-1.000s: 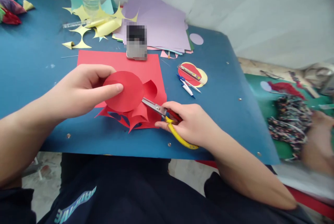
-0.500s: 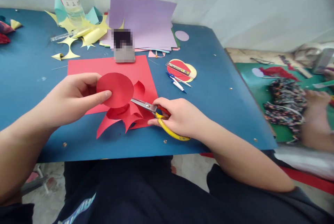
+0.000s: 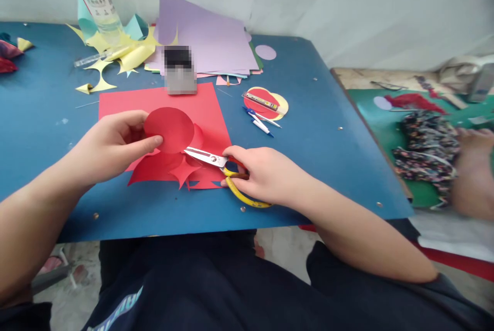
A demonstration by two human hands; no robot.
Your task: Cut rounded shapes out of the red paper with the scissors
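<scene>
My left hand (image 3: 111, 145) pinches a red paper circle (image 3: 172, 129) at its left edge, thumb on top. In my right hand (image 3: 266, 169) is a pair of scissors (image 3: 206, 157) with yellow and red handles; its blades look closed and point left, with the tip close to the circle's lower right edge. Curled red paper offcuts (image 3: 154, 169) hang or lie just below the circle; whether they are still joined to it I cannot tell. Under them lies a red sheet of paper (image 3: 127, 102) on the blue table (image 3: 309, 166).
Right of the sheet are a drawing compass (image 3: 259, 121) and a utility knife (image 3: 260, 100) on cut paper circles. Behind stand a clear bottle (image 3: 98, 4), yellow scraps (image 3: 135, 55), purple sheets (image 3: 208, 45) and a pixelated object (image 3: 180, 79). A person's arm (image 3: 474, 181) rests at a green table.
The scissors have shifted slightly left and down along the circle's edge. The red offcuts have dropped flatter toward the sheet. My left hand still holds the circle.
</scene>
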